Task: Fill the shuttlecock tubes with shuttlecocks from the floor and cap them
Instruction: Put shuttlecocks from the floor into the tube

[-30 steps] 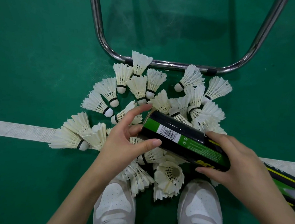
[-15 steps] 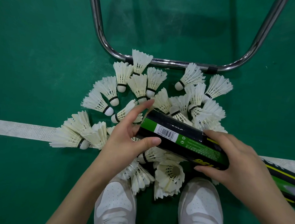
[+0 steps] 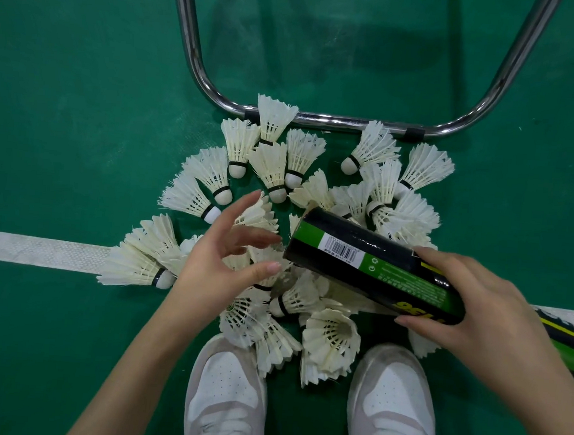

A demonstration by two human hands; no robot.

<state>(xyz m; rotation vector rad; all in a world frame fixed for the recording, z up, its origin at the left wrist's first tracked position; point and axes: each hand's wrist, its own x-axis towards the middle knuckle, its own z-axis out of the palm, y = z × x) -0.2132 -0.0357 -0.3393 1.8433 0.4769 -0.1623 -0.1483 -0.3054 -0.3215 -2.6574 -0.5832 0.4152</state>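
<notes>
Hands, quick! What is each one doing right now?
Left hand: open, fingers spread, holding nothing, over the shuttlecocks.
Right hand: holding the black and green tube.

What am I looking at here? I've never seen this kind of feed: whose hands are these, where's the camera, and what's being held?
There is no machine here: these are a person's two bare hands, filmed by one camera worn on the head, looking down. The white shoes at the bottom are the person's own.

The surface is a green floor with a white line across it. A pile of white shuttlecocks lies on it, in front of a bent metal frame.

The right hand holds a black and green tube in its grip, tilted, with its end towards the left hand. The left hand is beside that end with fingers spread and holds nothing. A second tube lies at the right edge, partly hidden.
</notes>
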